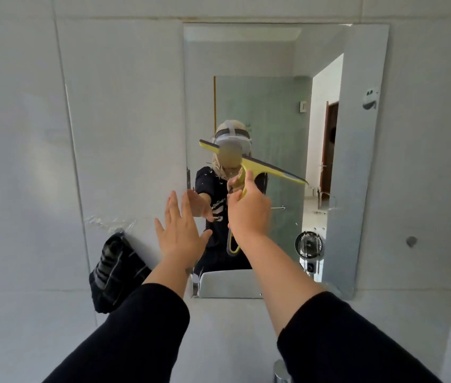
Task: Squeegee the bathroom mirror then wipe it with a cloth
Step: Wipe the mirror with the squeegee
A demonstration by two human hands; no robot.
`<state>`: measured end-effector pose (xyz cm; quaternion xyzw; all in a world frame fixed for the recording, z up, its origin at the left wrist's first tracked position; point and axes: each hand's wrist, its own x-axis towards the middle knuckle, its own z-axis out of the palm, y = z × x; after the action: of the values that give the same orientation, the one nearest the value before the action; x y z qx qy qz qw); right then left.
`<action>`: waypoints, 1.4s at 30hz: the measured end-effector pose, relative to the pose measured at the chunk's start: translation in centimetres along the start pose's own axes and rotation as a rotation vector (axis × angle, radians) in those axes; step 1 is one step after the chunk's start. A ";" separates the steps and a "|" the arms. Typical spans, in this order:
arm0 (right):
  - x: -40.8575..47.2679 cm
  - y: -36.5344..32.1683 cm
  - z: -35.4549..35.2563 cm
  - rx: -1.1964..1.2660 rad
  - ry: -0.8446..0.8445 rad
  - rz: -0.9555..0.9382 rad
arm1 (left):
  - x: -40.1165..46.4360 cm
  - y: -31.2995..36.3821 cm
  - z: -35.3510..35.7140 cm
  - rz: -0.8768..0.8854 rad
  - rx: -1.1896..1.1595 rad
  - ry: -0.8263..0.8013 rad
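Observation:
The bathroom mirror (pixel 357 134) hangs on the tiled wall straight ahead. My right hand (pixel 249 211) grips the handle of a yellow squeegee (pixel 274 170), whose blade lies tilted across the middle of the glass, left end higher. A grey loop hangs from the handle below my wrist. My left hand (pixel 181 233) is open with fingers spread, raised near the mirror's lower left edge and holding nothing. A dark striped cloth (pixel 116 275) lies bunched against the wall, left of the mirror's bottom corner. Water drops cling to the glass near its left edge.
Wet streaks (pixel 108 221) mark the tile above the cloth. A chrome fitting (pixel 282 371) pokes up at the bottom edge. A small screw cap (pixel 411 241) sits on the right wall. The mirror reflects a person, a glass shower panel and a doorway.

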<state>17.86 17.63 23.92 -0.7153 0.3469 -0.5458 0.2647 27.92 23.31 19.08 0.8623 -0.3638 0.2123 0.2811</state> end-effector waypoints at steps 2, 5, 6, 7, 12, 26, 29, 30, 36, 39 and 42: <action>-0.3 0.2 0.2 -0.087 -0.039 -0.064 | 0.0 -0.2 -0.2 -0.002 0.009 0.002; -0.7 0.6 0.0 -0.273 -0.138 -0.178 | -0.2 -0.3 -0.5 -0.001 -0.009 0.012; -0.9 0.8 -0.3 -0.339 -0.171 -0.221 | -0.2 -0.3 -0.6 0.001 -0.017 0.014; -1.1 1.0 -0.6 -0.400 -0.193 -0.254 | -0.3 -0.3 -0.6 0.003 -0.020 0.014; -0.5 1.7 -2.6 -0.599 -0.217 -0.343 | -0.6 0.4 -0.8 0.008 -0.040 0.027; 2.4 7.2 -9.2 -0.864 -0.187 -0.393 | -1.4 4.8 1.2 0.097 -0.061 0.004; 3.1 8.6 -10.8 -0.824 -0.166 -0.358 | -1.6 6.3 2.1 0.154 -0.057 0.026; 3.3 9.1 -11.3 -0.817 -0.158 -0.355 | -1.6 6.8 2.3 0.171 -0.057 0.039; 4.2 11.9 -14.6 -0.812 -0.109 -0.286 | -1.6 8.8 3.9 0.224 -0.062 0.072; 4.0 13.4 -15.9 -0.744 -0.079 -0.224 | -1.5 9.0 4.7 0.216 -0.074 0.045; 3.2 15.1 -16.3 -0.604 -0.041 -0.152 | -1.3 8.9 5.3 0.225 -0.065 0.044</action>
<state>-0.46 5.81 18.69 -0.7963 0.4336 -0.4218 0.0053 21.26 15.44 17.32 0.8016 -0.4587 0.2493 0.2912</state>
